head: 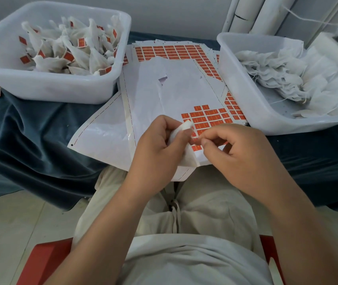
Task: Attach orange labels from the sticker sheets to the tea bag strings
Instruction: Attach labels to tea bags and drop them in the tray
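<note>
- Dark blue cloth [30, 124] covers the worktop from edge to edge.
- Left tub [46, 87] sits at the far left corner. It is full of tea bags that already have orange tags.
- Right tub [252, 112] sits along the right edge. Its bags are plain white, so a lot of the job looks left to do.
- Sticker sheets [184, 83] lie between the tubs and hang over the near edge. Most of the top sheet is peeled bare.
- Left hand [155, 149] is over the near edge, with its fingers [184, 136] curled round a tea bag.
- Right hand [242, 155] is just beside it. Its fingers [209, 130] are pinched tight on something tiny, I think the string, but it is too small to be sure.
- Tea bag [176, 134] stands long-ways in the left hand, from the near edge toward the far edge, with its top away from the person. That top touches the right fingertips, so the string should come off to the right.
- Orange labels [207, 118] left on the sheet are right behind the hands. The right hand is nearer to them.
</note>
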Motion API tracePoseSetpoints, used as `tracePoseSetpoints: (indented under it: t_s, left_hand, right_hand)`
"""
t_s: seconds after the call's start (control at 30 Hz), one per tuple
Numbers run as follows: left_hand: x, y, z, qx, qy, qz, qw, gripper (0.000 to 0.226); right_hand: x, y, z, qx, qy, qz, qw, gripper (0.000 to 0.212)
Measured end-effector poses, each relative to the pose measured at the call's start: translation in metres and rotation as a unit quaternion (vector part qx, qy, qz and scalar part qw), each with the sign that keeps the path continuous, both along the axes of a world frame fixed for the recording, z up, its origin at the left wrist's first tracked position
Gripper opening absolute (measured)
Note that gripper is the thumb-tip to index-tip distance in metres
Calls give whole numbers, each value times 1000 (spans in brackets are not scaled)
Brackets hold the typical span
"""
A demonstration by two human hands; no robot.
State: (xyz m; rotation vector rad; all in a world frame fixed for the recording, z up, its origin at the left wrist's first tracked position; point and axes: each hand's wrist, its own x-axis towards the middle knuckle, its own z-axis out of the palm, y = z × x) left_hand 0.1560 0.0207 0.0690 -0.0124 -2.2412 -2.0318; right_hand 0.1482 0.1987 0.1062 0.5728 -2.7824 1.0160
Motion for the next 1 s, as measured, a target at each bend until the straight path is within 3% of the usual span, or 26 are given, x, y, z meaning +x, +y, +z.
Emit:
tracePoseSetpoints:
  t_s: [0.23, 0.4, 0.5, 0.6, 0.8, 0.9, 0.93, 1.0]
  left_hand:
    - [1, -7, 6, 91, -44, -31, 994, 18]
    - [0, -7, 5, 75, -22, -36, 996, 17]
    - [-1, -7, 5, 105, -30, -49, 993, 18]
    - [-1, -8, 5, 142, -52, -71, 986, 19]
    - [-1, -10, 7, 299, -123, -208, 923, 25]
    - [-1, -14, 8, 357, -133, -247, 891, 24]
    - [-2, -14, 7, 344, -124, -240, 899, 22]
    - [-3, -14, 5, 295, -103, -211, 926, 21]
  right_hand:
    - [0, -2, -1, -82, -35, -22, 996, 10]
    - [1, -7, 0, -168, -57, -10, 984, 5]
    - [-1, -6, 1, -252, -123, 29, 959, 20]
    - [-4, -5, 1, -264, -185, 38, 946, 26]
    - [-8, -7, -3, -307, -194, 28, 931, 17]
    - [-12, -6, -2, -402, -271, 29, 874, 21]
    - [-12, -5, -1, -422, -283, 32, 861, 22]
    - [-9, -7, 0, -394, -246, 29, 885, 25]
